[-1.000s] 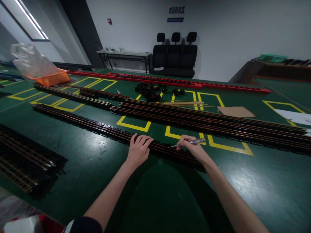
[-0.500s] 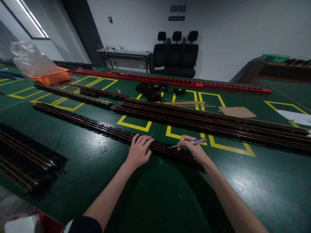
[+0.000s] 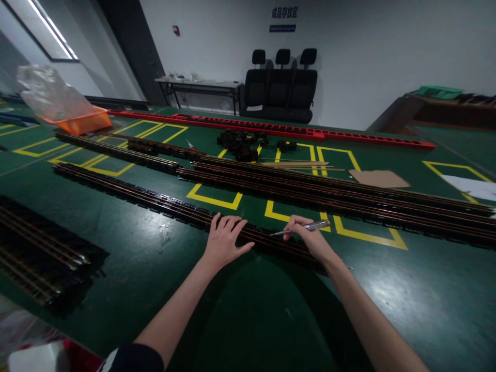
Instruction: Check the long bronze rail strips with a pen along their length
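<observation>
A long section of model railway track [image 3: 158,200], black with copper-coloured rails, runs slantwise across the table in front of me. My left hand [image 3: 226,238] lies on it near the middle, fingers spread over the rails and thumb stretched to the right. Farther right, my right hand [image 3: 306,235] grips a small screwdriver [image 3: 315,226] with a clear handle. Its thin shaft points left, the tip at or just over the track. What the tip touches is too small to make out.
Behind lie more track sections [image 3: 333,191], dark small parts [image 3: 240,144], thin wooden sticks [image 3: 298,165] and a cardboard piece [image 3: 378,179]. An orange basket [image 3: 87,122] with a plastic bag stands far left. More track [image 3: 42,248] lies near left. A red rail [image 3: 360,137] spans the back.
My left thumb has swung out to the right, away from the fingers, and that hand has opened wider. The right hand and screwdriver have hardly moved.
</observation>
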Tool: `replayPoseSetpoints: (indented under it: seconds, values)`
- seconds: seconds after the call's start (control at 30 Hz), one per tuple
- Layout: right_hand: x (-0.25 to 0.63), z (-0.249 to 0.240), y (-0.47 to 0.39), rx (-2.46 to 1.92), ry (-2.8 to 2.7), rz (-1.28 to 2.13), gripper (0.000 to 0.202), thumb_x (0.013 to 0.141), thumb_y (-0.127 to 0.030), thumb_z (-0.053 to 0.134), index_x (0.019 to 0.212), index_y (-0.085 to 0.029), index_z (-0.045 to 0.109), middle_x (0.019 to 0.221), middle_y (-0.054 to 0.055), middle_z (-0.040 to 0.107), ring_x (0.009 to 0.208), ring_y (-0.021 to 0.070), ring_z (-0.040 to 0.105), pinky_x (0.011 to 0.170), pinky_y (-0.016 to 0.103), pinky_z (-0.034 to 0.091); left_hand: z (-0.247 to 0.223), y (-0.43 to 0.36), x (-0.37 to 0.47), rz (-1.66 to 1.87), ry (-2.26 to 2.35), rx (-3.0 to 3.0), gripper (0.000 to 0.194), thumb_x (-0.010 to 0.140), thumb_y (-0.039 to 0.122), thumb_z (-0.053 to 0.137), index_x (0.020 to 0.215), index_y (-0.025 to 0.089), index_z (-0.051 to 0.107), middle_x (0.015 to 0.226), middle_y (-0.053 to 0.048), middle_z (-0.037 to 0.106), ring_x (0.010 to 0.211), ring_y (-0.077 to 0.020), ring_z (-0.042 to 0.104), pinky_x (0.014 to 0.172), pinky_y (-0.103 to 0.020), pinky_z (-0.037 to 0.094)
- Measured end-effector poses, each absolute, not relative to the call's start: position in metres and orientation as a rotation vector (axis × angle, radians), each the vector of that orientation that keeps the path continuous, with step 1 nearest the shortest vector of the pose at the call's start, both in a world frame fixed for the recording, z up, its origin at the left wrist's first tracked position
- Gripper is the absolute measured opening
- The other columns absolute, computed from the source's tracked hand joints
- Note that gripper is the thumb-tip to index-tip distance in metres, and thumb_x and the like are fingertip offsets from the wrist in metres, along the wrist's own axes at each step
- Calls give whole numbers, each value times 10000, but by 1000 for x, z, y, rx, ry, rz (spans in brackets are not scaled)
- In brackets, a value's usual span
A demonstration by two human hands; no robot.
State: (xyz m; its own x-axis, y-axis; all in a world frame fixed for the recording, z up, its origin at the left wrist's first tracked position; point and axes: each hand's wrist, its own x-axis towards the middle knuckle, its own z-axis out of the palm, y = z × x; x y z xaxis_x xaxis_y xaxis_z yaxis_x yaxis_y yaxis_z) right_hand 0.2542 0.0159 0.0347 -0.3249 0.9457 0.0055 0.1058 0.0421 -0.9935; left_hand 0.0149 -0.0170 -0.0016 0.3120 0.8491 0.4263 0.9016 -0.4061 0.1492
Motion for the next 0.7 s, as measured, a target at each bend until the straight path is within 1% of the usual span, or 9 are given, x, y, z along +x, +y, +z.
replayPoseSetpoints:
  seconds: [0.13,0.3,0.5,0.7]
  values:
    - [254,36,16,-1101,-1555,1372,186,758,-272,525,602,-188,581,581,7,629,605,151,599,679,308,464,-1,-17,17,-677,-1661,-2434,441,785,463,575,1130,188,595,1125,-99,638,1066,-280,539,1046,-537,267]
    - [254,34,16,-1096,-1555,1382,195,764,-273,525,594,-190,569,583,7,623,613,152,597,678,307,462,0,-18,20,-657,-1681,-2425,421,795,437,548,1124,177,593,1112,-101,636,1059,-277,535,1034,-523,288]
    - [255,37,15,-1106,-1589,1368,198,783,-281,531,611,-191,571,597,0,621,623,145,597,689,302,457,1,-19,23,-665,-1673,-2413,436,782,390,555,1163,178,576,1148,-94,629,1151,-300,482,1054,-535,261]
    - [252,40,14,-1094,-1619,1393,180,775,-296,554,634,-188,582,636,10,638,643,146,602,674,302,463,0,-18,21,-691,-1662,-2402,389,792,316,533,1159,197,582,1150,-80,635,1143,-288,497,1061,-532,251]
